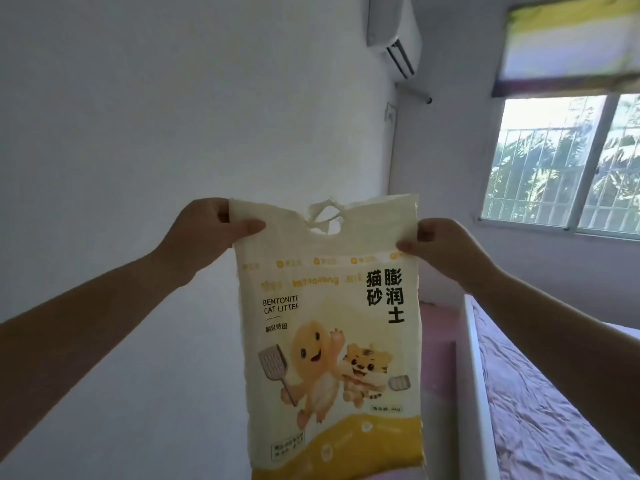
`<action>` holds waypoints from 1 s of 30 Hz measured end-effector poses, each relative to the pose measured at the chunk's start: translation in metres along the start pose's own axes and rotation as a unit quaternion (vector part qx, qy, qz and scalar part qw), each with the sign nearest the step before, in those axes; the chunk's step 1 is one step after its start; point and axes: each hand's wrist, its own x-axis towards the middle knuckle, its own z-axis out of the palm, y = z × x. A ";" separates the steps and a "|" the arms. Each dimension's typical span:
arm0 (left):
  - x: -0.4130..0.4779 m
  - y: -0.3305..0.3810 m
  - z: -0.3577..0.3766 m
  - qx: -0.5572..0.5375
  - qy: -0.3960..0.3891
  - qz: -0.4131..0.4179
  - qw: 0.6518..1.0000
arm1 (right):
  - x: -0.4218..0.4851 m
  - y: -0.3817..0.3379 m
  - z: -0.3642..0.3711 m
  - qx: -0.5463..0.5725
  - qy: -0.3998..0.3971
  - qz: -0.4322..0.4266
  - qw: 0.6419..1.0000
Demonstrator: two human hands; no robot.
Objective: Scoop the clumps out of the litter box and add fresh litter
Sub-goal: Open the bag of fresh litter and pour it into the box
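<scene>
Hands, left hand and right hand, pinch litter bag corners before white wall, window.

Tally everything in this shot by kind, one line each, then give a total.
Hands: 2, left hand and right hand, each pinching a top corner
Litter bag: 1
Air conditioner: 1
Window: 1
Bed: 1
Total: 6
</scene>
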 end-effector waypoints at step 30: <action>0.207 -0.205 0.269 0.201 -0.037 -0.073 0.976 | 0.267 0.311 0.124 -0.006 -0.138 0.065 0.988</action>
